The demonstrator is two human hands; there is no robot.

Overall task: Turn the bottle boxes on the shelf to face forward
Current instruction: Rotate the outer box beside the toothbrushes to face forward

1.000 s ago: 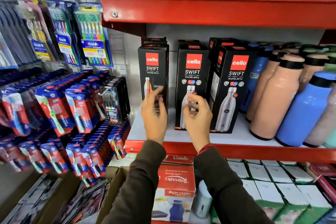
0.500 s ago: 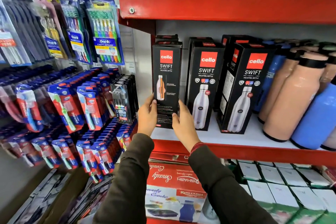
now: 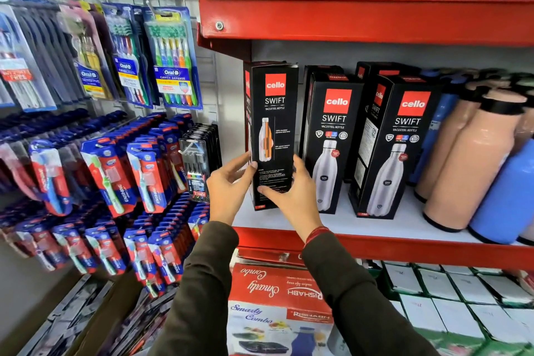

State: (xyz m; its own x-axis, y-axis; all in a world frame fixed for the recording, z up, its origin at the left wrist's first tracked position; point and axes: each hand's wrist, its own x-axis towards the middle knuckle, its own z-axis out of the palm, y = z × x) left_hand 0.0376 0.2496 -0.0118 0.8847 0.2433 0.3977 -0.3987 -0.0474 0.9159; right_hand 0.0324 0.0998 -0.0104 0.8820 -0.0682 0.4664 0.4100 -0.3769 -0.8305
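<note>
Three black Cello Swift bottle boxes stand in a row on the white shelf board point(image 3: 332, 221) with a red front lip. The leftmost box point(image 3: 273, 113) shows a face with an orange cutaway bottle and small text, and it sits slightly turned. My left hand point(image 3: 228, 188) holds its left edge and my right hand point(image 3: 291, 193) holds its lower right side. The middle box point(image 3: 332, 139) and the right box point(image 3: 396, 147) show a steel bottle picture; the right one is angled with a side panel visible. More boxes stand behind them.
Peach and blue bottles point(image 3: 468, 153) crowd the shelf's right side. A red shelf point(image 3: 361, 17) above carries Modware boxes. Toothbrush packs point(image 3: 170, 58) hang on the wall at left. Below are a red Smarty Combo box point(image 3: 277, 306) and white boxes point(image 3: 462, 292).
Both hands moved from the middle box to the leftmost box, gripped it and shifted it forward. The camera view has moved closer and to the left.
</note>
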